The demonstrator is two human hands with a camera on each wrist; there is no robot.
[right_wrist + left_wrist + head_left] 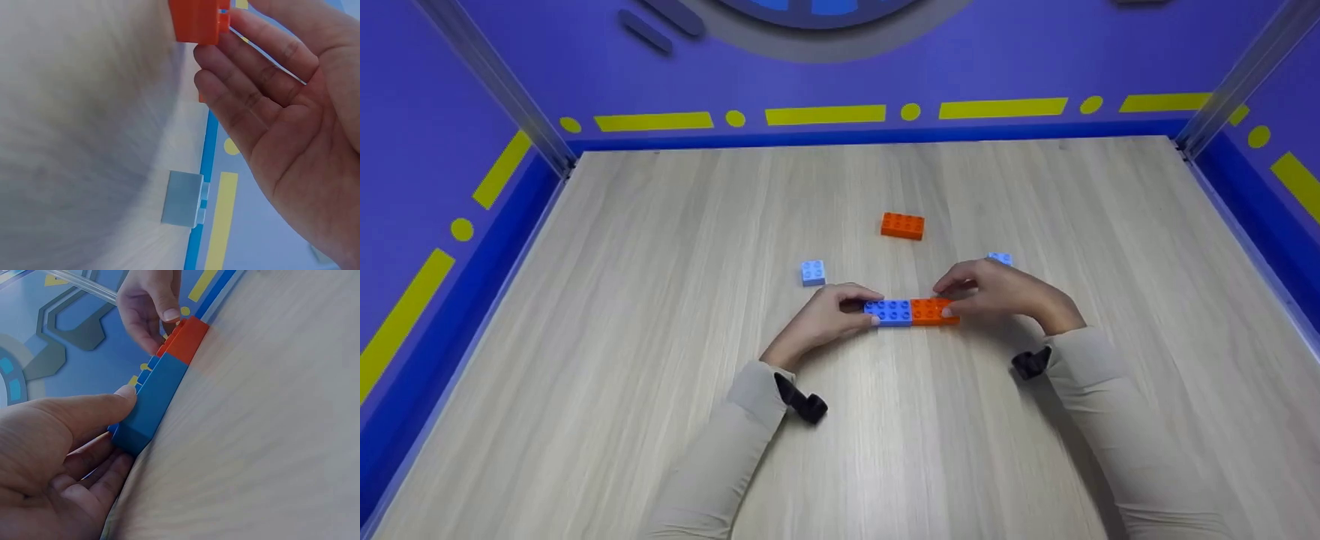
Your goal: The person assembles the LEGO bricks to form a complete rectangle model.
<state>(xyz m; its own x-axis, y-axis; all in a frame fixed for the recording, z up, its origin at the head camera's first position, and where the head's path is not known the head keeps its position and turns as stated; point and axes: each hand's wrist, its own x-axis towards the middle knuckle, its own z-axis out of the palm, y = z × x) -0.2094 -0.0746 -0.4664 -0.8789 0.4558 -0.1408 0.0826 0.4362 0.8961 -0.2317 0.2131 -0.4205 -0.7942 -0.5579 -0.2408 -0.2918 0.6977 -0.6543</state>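
A blue toy building brick [893, 313] and an orange brick [926, 312] lie end to end on the table in the head view, faces touching. My left hand [840, 315] pinches the blue brick's left end, thumb on its near side and fingers behind. In the left wrist view, the thumb presses the blue brick [151, 402] near its studs. My right hand [997, 291] is around the orange brick's right end. Its thumb tip overlaps that brick, while the index finger stands a little behind. The right wrist view shows fairly straight fingers beside the orange brick [196, 19]; the thumb tip is hidden there.
Another orange brick [902, 226] lies farther back on the wooden table [697, 262]. A small light blue brick [813, 273] stands beyond my left hand. A second light blue brick [1000, 258] is partly hidden behind my right hand. Purple-blue panels [997, 60] border the table.
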